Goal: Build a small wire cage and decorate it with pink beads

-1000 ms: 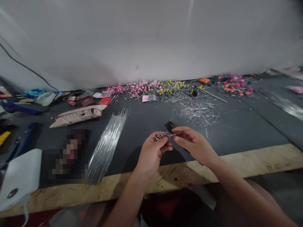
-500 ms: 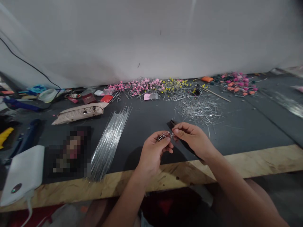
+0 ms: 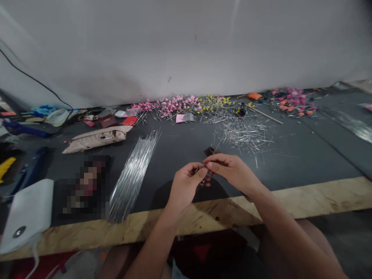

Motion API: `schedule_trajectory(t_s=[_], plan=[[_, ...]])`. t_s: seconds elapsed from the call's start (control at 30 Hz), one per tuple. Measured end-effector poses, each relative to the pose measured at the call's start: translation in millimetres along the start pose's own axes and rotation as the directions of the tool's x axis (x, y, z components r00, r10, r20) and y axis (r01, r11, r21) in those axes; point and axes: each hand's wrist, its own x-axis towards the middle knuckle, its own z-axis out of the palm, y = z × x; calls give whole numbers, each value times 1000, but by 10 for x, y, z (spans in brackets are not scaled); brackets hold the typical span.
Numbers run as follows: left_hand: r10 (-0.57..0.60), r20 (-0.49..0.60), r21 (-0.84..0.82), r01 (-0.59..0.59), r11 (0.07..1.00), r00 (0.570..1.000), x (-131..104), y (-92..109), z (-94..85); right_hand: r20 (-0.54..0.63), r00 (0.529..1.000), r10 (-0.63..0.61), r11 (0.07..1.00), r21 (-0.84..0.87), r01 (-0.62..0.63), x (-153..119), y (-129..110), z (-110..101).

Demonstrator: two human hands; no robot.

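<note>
Near the front edge of the dark tabletop, my left hand [image 3: 187,184] is closed on a small metal wire piece [image 3: 201,179], partly hidden by the fingers. My right hand [image 3: 229,168] meets it at the fingertips, pinched at the same spot; what it holds there is too small to make out. A dark object [image 3: 210,151] lies just behind the hands. Beyond it is a pile of loose short wires [image 3: 245,135]. To the left lies a bundle of long straight silvery wires [image 3: 135,174].
Pink-tipped stems [image 3: 174,104], yellow-tipped stems [image 3: 216,104] and an orange packet [image 3: 254,96] line the wall. At left are a beige wrapped packet [image 3: 95,139], a white power bank [image 3: 27,215] with a cable and blue-handled tools [image 3: 35,166]. A wooden strip [image 3: 319,197] edges the table.
My right hand has moved slightly left, and the fingertips of both hands are closer together. The metal piece in my left hand has turned and now points lower.
</note>
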Motion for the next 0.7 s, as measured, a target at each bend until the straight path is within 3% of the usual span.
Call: schedule_trajectory(t_s=[0.37, 0.7], plan=[[5, 29, 10, -5, 1000, 1000, -12, 19, 31, 5, 994, 112, 978, 177, -111, 17, -6, -3], [-60, 117, -83, 70, 994, 991, -19, 37, 16, 195, 980, 38, 941, 323, -100, 22, 77, -85]])
